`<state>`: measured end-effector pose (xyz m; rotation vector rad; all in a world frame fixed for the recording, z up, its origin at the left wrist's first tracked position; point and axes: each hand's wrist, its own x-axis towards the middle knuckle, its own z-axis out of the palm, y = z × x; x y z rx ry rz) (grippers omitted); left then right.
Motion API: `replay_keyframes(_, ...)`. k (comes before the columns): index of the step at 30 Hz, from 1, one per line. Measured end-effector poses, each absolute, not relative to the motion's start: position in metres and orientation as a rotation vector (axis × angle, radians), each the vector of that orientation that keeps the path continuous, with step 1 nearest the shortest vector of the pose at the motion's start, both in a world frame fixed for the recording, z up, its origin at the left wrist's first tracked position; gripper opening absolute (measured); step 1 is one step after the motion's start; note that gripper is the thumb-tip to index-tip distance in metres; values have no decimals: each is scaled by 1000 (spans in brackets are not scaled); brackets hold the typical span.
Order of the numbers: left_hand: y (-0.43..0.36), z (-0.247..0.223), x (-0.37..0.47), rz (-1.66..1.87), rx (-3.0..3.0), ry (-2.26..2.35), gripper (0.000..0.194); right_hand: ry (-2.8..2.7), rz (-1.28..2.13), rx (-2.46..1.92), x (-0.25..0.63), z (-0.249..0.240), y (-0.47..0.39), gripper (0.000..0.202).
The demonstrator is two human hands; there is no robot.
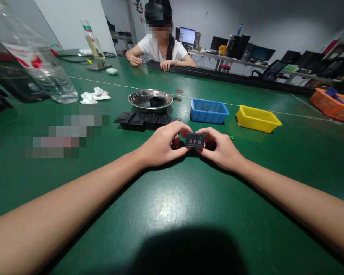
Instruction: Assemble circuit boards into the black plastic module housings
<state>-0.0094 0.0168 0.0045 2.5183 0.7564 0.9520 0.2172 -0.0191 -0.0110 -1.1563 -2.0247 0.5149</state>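
Note:
A small black box marked "SPD" point(195, 140) is held upright just over the green table point(166, 206), its lettering facing me. My left hand point(167, 144) pinches its left end between thumb and fingers. At the other end, my right hand point(219, 148) grips it the same way. Behind my left hand lies a row of black plastic pieces point(146, 120). Past that row, a round metal dish point(136, 100) contains a black part point(156, 101). A thin green item point(232, 137) shows just beyond my right hand.
A blue bin point(209, 111) and a yellow bin point(258, 119) stand beyond my right hand. An orange basket point(332, 107) is at far right. Large bottles point(50, 72) and crumpled tissue point(96, 95) occupy the left. Another person point(163, 49) sits across the table behind a long black bar point(218, 78).

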Motion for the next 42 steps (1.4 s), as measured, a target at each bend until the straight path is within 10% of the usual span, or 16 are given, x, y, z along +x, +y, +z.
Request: replay_keyframes(42, 17, 5, -9, 953, 2500, 738, 26, -2028, 499, -1148, 217, -11, -19, 32)
